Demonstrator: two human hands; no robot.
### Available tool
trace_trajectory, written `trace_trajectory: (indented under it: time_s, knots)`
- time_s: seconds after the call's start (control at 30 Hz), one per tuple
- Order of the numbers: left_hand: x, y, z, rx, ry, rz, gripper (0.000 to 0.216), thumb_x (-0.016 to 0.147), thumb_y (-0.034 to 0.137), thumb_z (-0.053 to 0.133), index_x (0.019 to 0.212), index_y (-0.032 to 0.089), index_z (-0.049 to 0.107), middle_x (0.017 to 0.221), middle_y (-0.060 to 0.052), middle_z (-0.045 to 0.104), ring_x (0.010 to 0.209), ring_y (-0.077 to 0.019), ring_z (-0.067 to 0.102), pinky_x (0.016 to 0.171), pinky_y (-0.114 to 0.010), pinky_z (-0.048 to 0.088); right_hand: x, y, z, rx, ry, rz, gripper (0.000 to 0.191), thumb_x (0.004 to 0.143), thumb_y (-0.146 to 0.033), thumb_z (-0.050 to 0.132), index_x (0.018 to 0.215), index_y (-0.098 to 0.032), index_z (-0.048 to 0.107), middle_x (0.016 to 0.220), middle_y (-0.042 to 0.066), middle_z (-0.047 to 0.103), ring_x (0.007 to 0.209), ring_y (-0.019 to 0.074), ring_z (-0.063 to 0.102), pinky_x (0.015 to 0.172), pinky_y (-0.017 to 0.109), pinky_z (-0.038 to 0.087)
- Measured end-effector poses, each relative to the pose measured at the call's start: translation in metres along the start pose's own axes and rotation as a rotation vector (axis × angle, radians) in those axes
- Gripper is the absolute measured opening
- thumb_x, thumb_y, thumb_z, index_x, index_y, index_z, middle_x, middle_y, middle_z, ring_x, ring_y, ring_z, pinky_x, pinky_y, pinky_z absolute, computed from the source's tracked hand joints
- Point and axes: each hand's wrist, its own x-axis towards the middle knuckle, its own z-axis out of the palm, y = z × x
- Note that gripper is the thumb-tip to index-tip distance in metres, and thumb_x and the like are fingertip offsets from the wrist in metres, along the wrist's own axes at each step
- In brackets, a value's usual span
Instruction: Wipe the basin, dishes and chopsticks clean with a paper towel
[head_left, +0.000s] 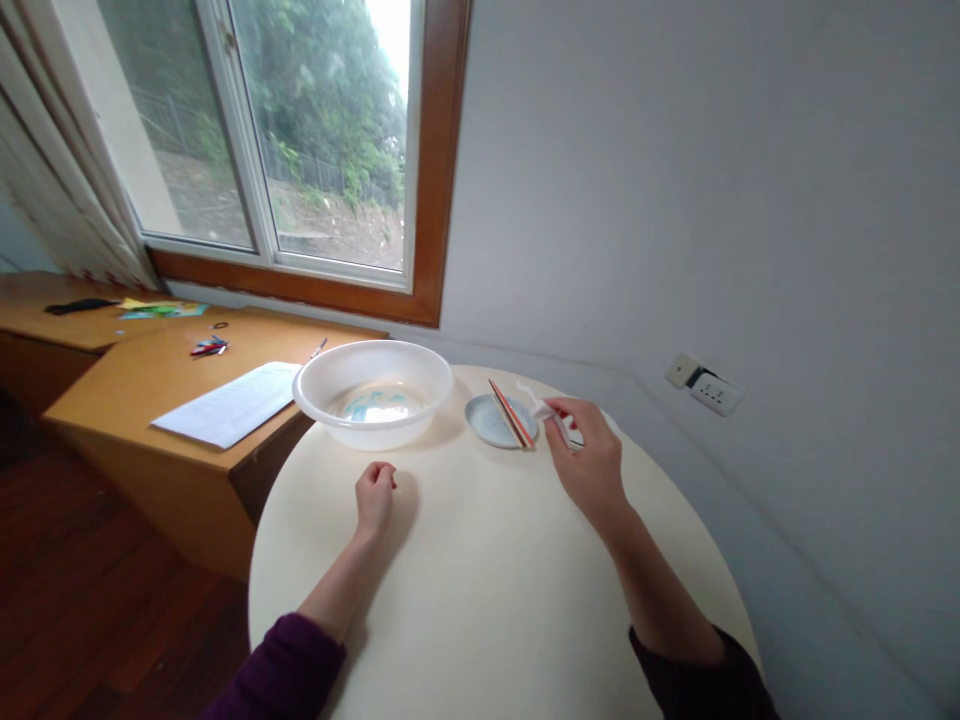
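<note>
My left hand (374, 494) rests on the round cream table (480, 590) with its fingers curled into a loose fist, nothing in it. It lies just in front of a white plastic basin (373, 392) holding a little water. My right hand (589, 448) pinches a white spoon (541, 407) beside a small pale blue dish (491, 420). A pair of red-brown chopsticks (511, 413) lies across that dish.
A wooden desk (142, 400) stands to the left with a sheet of paper (231, 403), pens (209, 347) and coloured scraps. A window (300, 140) is behind it. A wall socket (705, 385) sits on the grey wall to the right.
</note>
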Motion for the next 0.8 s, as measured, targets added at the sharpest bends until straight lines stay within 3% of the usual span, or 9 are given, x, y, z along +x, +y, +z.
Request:
trace_trajectory:
  time_s: [0.07,0.17,0.3,0.4,0.5,0.67,0.8]
  knots:
    - [0.002,0.000,-0.002,-0.002,0.019,-0.005,0.016,0.060,0.033,0.049,0.053,0.019,0.051,0.047,0.004,0.044,0.050,-0.0133,0.042,0.052,-0.026,0.035,0.030,-0.018,0.015,0.048,0.095,-0.070,0.016,0.084,-0.014,0.047,0.095,-0.020,0.058,0.085,0.004,0.063,0.079,0.0168,0.057,0.071,0.031,0.047]
    - [0.005,0.001,-0.005,0.003,0.051,-0.006,0.016,0.059,0.033,0.049,0.053,0.019,0.051,0.047,0.003,0.045,0.051,-0.0135,0.042,0.051,-0.026,0.035,0.060,-0.036,0.052,0.144,0.075,-0.122,0.019,0.085,-0.014,0.045,0.098,-0.021,0.057,0.090,0.005,0.062,0.086,0.0179,0.056,0.077,0.033,0.046]
    - [0.008,0.002,-0.009,0.018,0.101,0.002,0.016,0.059,0.033,0.048,0.054,0.019,0.052,0.050,0.002,0.047,0.054,-0.0147,0.044,0.054,-0.027,0.036,0.078,-0.047,0.111,0.179,-0.202,-0.069,0.037,0.086,-0.019,0.047,0.123,-0.023,0.046,0.115,0.008,0.056,0.108,0.0213,0.050,0.092,0.039,0.041]
    - [0.012,0.002,-0.012,0.036,0.139,0.003,0.016,0.060,0.034,0.047,0.055,0.019,0.052,0.053,0.001,0.050,0.057,-0.0160,0.046,0.057,-0.029,0.038,0.076,-0.051,0.140,0.096,-0.452,-0.013,0.081,0.077,-0.033,0.063,0.142,-0.027,0.016,0.145,0.011,0.026,0.135,0.0280,0.021,0.103,0.049,0.029]
    - [0.015,0.001,-0.012,0.054,0.168,0.001,0.016,0.060,0.033,0.048,0.055,0.019,0.053,0.057,-0.001,0.053,0.061,-0.0175,0.048,0.061,-0.030,0.039,0.066,-0.052,0.150,0.035,-0.658,0.010,0.100,0.071,-0.038,0.069,0.143,-0.033,0.000,0.151,0.008,0.009,0.139,0.0292,0.001,0.107,0.054,0.017]
    - [0.017,-0.001,-0.010,0.068,0.163,0.000,0.015,0.062,0.031,0.048,0.057,0.019,0.055,0.056,0.000,0.053,0.058,-0.0170,0.048,0.058,-0.030,0.039,0.051,-0.045,0.156,0.000,-0.915,0.061,0.090,0.070,-0.033,0.071,0.141,-0.033,0.016,0.152,0.009,0.007,0.139,0.0302,-0.001,0.106,0.057,0.011]
    - [0.016,-0.002,-0.012,0.077,0.158,0.012,0.016,0.064,0.032,0.048,0.059,0.019,0.055,0.057,0.000,0.052,0.057,-0.0166,0.048,0.057,-0.029,0.039,0.034,-0.040,0.167,0.014,-1.026,0.125,0.080,0.071,-0.027,0.071,0.138,-0.028,0.027,0.152,0.014,0.009,0.139,0.0337,0.001,0.104,0.062,0.010]
